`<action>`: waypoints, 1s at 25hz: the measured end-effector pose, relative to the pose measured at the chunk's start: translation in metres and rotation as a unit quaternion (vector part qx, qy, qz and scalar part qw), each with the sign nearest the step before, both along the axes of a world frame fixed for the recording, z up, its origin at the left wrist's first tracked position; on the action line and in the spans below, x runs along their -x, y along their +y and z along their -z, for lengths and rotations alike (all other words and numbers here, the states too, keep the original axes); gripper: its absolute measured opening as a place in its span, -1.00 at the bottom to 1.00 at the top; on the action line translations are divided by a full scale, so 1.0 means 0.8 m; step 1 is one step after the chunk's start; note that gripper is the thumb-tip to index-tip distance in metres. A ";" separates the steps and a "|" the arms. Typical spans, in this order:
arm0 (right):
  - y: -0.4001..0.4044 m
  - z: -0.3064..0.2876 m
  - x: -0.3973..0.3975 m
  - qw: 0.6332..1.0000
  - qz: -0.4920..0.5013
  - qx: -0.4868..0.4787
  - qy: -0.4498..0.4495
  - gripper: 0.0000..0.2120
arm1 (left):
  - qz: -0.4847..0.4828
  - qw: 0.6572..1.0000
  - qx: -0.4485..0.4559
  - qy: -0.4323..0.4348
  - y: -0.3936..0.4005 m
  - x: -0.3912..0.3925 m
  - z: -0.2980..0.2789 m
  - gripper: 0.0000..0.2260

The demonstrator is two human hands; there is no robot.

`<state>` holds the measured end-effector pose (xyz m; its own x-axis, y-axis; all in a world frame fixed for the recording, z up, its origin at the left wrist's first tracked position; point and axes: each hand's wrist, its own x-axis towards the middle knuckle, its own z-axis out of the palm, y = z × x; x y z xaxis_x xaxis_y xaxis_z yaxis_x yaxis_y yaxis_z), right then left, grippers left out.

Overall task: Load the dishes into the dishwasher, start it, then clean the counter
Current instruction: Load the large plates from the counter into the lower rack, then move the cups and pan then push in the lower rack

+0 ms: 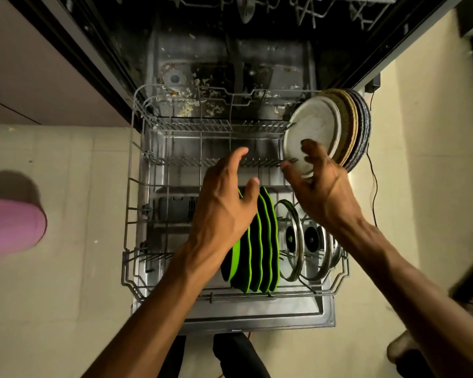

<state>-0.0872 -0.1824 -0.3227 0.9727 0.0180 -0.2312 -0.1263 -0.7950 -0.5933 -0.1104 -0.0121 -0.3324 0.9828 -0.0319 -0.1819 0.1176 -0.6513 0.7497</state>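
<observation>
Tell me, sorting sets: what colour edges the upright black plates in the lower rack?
Bright green rims on the black plates, head view.

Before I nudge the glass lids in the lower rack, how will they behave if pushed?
The glass lids stand on edge between tines, so a sideways push would probably tip them against each other. Round metal rims suggest they may roll if lifted free. Glass is likely fragile and slippery.

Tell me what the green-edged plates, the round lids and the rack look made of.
Green-edged plates: likely plastic or melamine, matte black faces, bright green rims. Round lids: seemingly glass panes in shiny steel rims. Rack: grey coated metal wire.
</observation>
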 end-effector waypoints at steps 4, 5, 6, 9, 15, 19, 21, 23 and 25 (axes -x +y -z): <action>0.034 -0.074 0.024 0.999 -0.009 -0.026 -0.035 -0.50 | 0.010 0.999 -0.027 -0.035 0.015 0.007 -0.076 -0.51; 0.039 -0.091 0.029 0.999 -0.013 -0.025 -0.045 -0.51 | 0.008 0.999 -0.030 -0.042 0.019 0.012 -0.094 -0.52; 0.045 -0.105 0.033 0.998 -0.017 -0.017 -0.052 -0.52 | 0.006 0.998 -0.034 -0.048 0.022 0.018 -0.110 -0.53; 0.067 -0.156 0.052 0.999 -0.009 -0.005 -0.050 -0.48 | 0.010 0.998 -0.035 -0.058 0.038 0.046 -0.162 -0.53; 0.127 -0.268 0.109 0.998 -0.031 -0.026 -0.051 -0.52 | -0.004 0.998 -0.015 -0.057 0.085 0.091 -0.263 -0.52; 0.161 -0.341 0.146 0.998 -0.046 -0.032 -0.035 -0.45 | -0.038 0.997 -0.019 -0.070 0.128 0.123 -0.339 -0.53; 0.178 -0.378 0.160 0.997 -0.051 -0.044 -0.036 -0.47 | -0.050 0.996 -0.015 -0.068 0.150 0.139 -0.374 -0.53; 0.196 -0.414 0.173 0.996 -0.053 -0.059 -0.044 -0.48 | -0.061 0.996 -0.004 -0.060 0.169 0.153 -0.408 -0.53; 0.217 -0.447 0.183 0.995 -0.054 -0.069 -0.053 -0.43 | -0.072 0.995 0.003 -0.071 0.187 0.164 -0.444 -0.53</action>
<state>-0.2333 -0.0089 0.0353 0.9822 0.1475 -0.1164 0.0235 -0.7108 -0.7030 -0.2416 0.1376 0.0227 0.9930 0.1108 -0.0401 0.1015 -0.6316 0.7686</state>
